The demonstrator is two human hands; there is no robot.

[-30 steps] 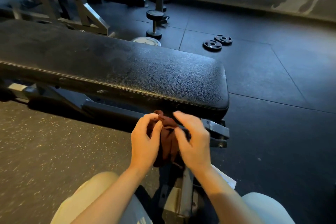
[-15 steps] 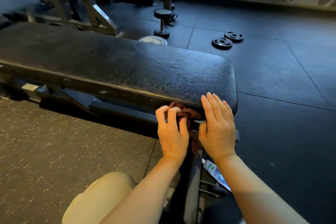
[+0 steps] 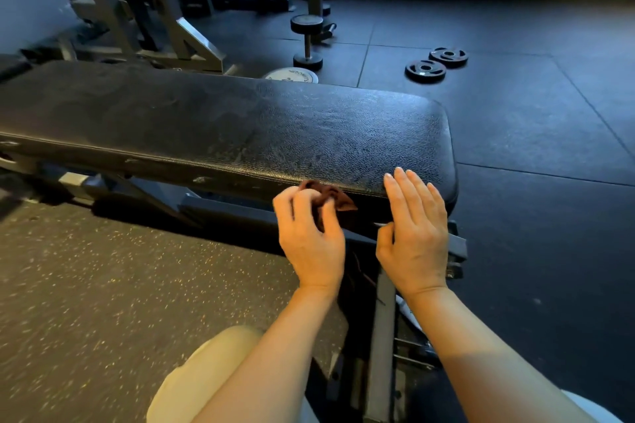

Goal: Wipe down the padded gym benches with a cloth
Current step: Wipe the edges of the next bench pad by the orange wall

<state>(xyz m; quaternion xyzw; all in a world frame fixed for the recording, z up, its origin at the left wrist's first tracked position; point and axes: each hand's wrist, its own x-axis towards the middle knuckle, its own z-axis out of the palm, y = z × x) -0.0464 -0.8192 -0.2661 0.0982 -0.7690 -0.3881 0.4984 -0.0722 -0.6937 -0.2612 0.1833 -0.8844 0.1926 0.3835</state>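
Head view: the left hand point(image 3: 311, 237) bunches a dark cloth point(image 3: 326, 194) in curled fingers at the bench point(image 3: 240, 127) pad's near edge, lower centre of the frame. The right hand point(image 3: 414, 233) lies just beside it with fingers straight and close together, tips on the pad's right end.

The cloth is wadded small, so I judge a stroke could skip much of the pad, or a loose corner could snag the frame below.

The pad's long axis runs from left edge to centre right, its rounded end pointing right.
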